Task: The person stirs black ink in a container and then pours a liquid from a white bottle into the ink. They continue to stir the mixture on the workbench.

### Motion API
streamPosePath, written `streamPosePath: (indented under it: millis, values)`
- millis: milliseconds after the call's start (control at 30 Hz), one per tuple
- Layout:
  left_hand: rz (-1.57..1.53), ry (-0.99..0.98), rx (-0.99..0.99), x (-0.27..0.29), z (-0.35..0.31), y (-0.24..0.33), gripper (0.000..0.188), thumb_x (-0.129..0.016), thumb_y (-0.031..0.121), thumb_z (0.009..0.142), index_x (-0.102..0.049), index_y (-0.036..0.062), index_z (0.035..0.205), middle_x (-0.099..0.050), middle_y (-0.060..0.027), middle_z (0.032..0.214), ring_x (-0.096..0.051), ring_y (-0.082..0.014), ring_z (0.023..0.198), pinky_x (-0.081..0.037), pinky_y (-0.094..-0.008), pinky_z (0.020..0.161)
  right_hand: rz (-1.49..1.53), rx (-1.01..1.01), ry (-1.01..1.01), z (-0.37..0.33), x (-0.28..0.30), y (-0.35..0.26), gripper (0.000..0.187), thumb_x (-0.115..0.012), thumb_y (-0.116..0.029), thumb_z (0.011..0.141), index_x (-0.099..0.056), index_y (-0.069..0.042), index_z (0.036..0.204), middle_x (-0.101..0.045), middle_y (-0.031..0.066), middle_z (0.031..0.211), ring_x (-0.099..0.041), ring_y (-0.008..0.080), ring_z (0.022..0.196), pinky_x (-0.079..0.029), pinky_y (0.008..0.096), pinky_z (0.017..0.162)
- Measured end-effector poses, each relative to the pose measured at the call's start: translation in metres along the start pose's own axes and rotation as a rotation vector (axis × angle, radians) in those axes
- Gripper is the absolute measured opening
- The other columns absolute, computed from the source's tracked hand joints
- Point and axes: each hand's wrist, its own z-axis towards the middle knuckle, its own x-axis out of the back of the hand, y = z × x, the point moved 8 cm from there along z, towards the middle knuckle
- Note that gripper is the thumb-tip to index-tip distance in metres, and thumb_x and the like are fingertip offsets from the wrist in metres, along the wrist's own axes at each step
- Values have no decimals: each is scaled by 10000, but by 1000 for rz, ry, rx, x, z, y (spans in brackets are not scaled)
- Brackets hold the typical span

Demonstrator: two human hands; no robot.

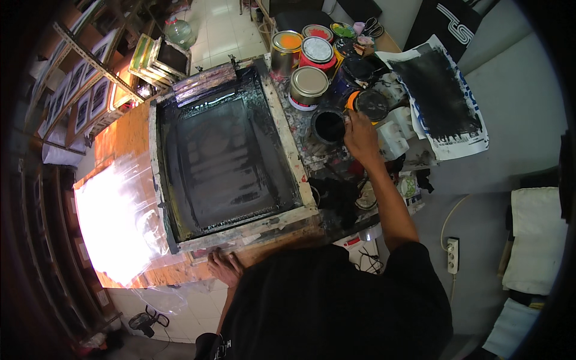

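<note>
A wooden-framed printing screen (280,120) lies on the table, its mesh (225,162) coated dark with black ink along the edges. Across its far end rests an ink-stained squeegee (205,86). To the right of the frame stands a black cup (328,127) with dark contents. My right hand (361,139) is closed at the cup's right side, gripping it there; the fingertips are partly hidden. My left hand (225,268) lies on the near table edge below the frame, fingers apart and holding nothing.
Several paint cans, one a beige-lidded can (309,84), crowd the back right. An orange-rimmed black tub (370,106) stands beside my right hand. Black-smeared paper (441,96) hangs at the right. Shiny clear plastic sheets (117,222) cover the left table. A shelf rack (90,57) stands far left.
</note>
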Motion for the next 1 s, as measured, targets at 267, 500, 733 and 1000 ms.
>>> streamPosePath:
  millis: [267, 500, 733, 1000]
  values:
    - [-52, -81, 49, 3, -2, 0, 584, -614, 400, 935, -526, -1, 1351, -497, -295, 1327, -477, -483, 1184, -342, -573, 1016, 45, -15, 534, -28, 46, -14, 517, -637, -96, 942, -467, 52, 1407, -489, 278, 1404, -460, 475, 1316, -369, 490, 1121]
    - [-39, -96, 52, 8, -2, -3, 576, -634, 368, 894, -518, 3, 1324, -489, -270, 1302, -473, -461, 1145, -350, -561, 982, 793, -256, 329, -67, 22, -37, 311, -626, -81, 973, -578, 42, 1254, -658, 146, 1145, -646, 284, 1073, -507, 418, 959]
    - [-72, -116, -57, 7, 4, -9, 555, -605, 369, 933, -517, -2, 1337, -486, -281, 1323, -476, -463, 1183, -360, -572, 1005, 2176, -555, 95, -107, -52, -42, 82, -600, -172, 1006, -628, -106, 1046, -619, 36, 840, -604, 176, 852, -510, 425, 872]
    - [-239, -175, -210, 18, 4, -7, 525, -626, 301, 937, -516, -11, 1345, -489, -297, 1333, -487, -476, 1206, -393, -539, 1018, 2537, -339, -89, -132, 37, -120, 509, -550, -486, 1001, -711, -5, 1040, -687, 205, 1126, -605, 391, 1117, -409, 562, 1071]
